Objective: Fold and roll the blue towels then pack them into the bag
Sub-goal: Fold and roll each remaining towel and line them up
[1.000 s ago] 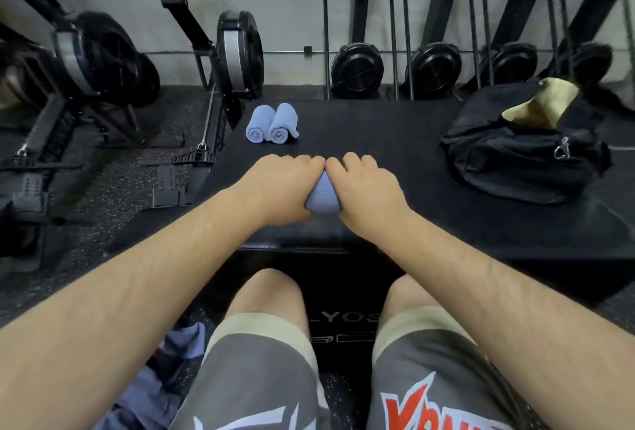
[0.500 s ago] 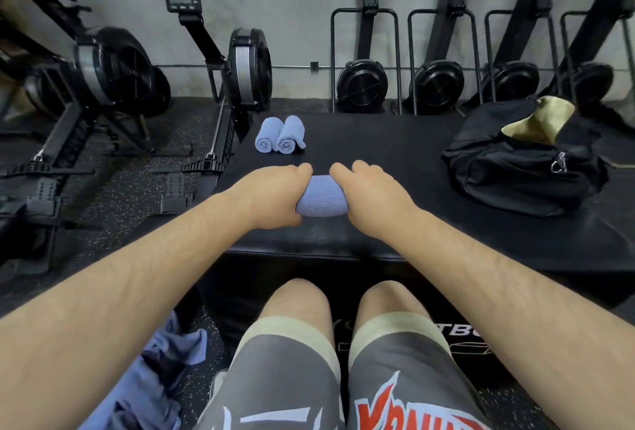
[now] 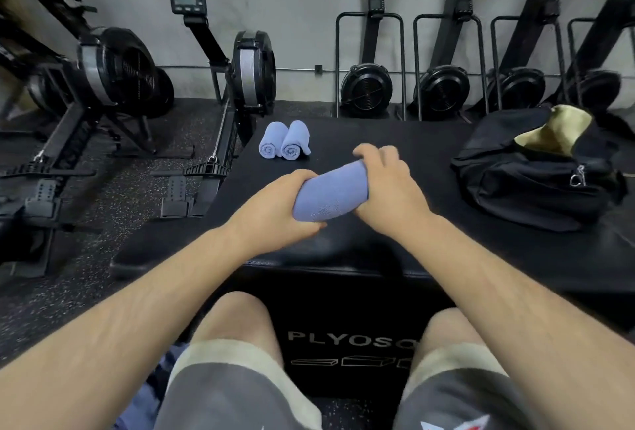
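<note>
Dim, even indoor light cast from overhead, soft shadow thrown beneath the forearms, faint sheen seen on the black box top [image 3: 405, 141], straight lines bowed at the edges by the wide lens, slight motion blur noted, dark corners muddied.

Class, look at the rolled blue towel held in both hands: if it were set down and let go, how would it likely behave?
The rolled towel is soft cloth, so it probably gives under the left hand and right hand. Being cylindrical, it might roll slightly, though the two finished rolls lie still. Its loose edge could unwind.
</note>
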{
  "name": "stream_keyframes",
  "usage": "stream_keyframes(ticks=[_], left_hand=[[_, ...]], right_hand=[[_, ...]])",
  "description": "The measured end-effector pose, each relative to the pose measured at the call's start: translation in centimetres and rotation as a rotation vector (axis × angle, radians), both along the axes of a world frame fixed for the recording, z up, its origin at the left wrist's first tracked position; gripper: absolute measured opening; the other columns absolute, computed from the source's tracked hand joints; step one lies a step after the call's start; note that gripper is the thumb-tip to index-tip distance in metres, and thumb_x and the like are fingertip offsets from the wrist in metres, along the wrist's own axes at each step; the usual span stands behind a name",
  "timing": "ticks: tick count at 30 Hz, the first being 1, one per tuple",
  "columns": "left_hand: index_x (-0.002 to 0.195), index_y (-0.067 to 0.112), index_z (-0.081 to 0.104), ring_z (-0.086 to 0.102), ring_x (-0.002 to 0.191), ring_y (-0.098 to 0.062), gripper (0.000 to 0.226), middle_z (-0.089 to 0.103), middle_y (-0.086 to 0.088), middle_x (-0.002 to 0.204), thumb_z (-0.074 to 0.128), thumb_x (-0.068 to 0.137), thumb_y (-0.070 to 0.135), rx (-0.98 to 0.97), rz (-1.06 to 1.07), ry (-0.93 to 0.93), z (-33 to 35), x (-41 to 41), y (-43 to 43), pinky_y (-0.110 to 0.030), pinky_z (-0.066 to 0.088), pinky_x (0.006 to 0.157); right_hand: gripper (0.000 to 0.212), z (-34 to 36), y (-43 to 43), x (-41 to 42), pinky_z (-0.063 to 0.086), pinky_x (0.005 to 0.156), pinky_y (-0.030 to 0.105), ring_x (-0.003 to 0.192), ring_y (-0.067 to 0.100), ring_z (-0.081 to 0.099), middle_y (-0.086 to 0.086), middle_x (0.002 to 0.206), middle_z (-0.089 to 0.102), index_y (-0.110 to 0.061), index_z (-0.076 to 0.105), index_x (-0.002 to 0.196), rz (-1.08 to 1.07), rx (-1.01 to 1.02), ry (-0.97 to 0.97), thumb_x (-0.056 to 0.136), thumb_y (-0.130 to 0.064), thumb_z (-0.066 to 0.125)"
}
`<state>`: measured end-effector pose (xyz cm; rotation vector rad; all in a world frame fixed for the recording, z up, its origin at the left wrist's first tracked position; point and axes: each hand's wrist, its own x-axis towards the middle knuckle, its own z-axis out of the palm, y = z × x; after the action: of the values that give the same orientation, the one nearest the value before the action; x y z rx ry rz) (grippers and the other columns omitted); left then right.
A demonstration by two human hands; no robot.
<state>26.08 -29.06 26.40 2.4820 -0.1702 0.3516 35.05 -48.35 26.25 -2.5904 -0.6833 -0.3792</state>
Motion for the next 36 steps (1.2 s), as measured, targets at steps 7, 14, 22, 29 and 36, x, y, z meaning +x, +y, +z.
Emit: stream_keyframes(ticks=[7,14,22,29,36], left_hand=[[0.108,0.022,0.053,0.066,0.089,-0.018,0.042,0.062,0.004,0.103,0.076,0.079,0.043,-0.282,0.348,-0.112,-3.3,4.8,-0.4,-0.029,0.047,0.065],[0.111,0.028,0.052,0.054,0.091,-0.001,0.031,0.05,0.006,0.106,0.07,0.086,0.028,-0.342,0.121,-0.171,-5.3,10.0,-0.2,-0.017,0.048,0.07],[0.137,0.022,0.049,0.055,0.115,-0.01,0.063,0.055,0.009,0.123,0.073,0.079,0.027,-0.3,-0.004,-0.14,-8.5,19.9,6.4,-0.026,0.046,0.094],[0.138,0.023,0.056,0.041,0.136,-0.037,0.064,0.044,-0.012,0.146,0.06,0.08,0.049,-0.025,0.495,-0.26,-12.1,28.0,12.2,-0.059,0.042,0.102],[0.146,0.038,0.049,0.011,0.153,-0.033,0.061,0.015,-0.008,0.166,0.069,0.089,0.046,-0.061,0.461,-0.162,-15.2,30.6,13.6,-0.053,0.035,0.114]], right_hand=[[0.043,-2.0,5.0,-2.8,0.042,0.075,0.015,0.098,0.006,0.061,-0.006,0.137,0.04,-0.029,0.039,0.138,0.005,0.74,0.376,0.099,-0.033,0.058],[0.081,-3.1,9.3,3.2,0.049,0.101,0.033,0.128,0.012,0.053,-0.009,0.151,0.042,-0.033,0.023,0.155,-0.07,0.897,0.647,0.09,-0.05,0.067],[0.035,-4.9,13.4,13.8,0.063,0.079,0.036,0.083,0.013,0.073,-0.005,0.09,0.074,-0.026,0.057,0.116,-0.048,1.039,0.718,0.083,-0.021,0.065],[0.027,-8.1,17.6,25.2,0.032,0.046,0.015,0.058,0.01,0.04,-0.001,0.077,0.044,-0.015,0.039,0.089,-0.174,0.888,0.609,0.077,-0.022,0.063],[0.043,-13.6,20.9,28.0,0.044,0.085,0.037,0.098,0.022,0.047,0.007,0.103,0.053,-0.01,0.052,0.092,-0.299,0.58,0.32,0.088,-0.052,0.057]])
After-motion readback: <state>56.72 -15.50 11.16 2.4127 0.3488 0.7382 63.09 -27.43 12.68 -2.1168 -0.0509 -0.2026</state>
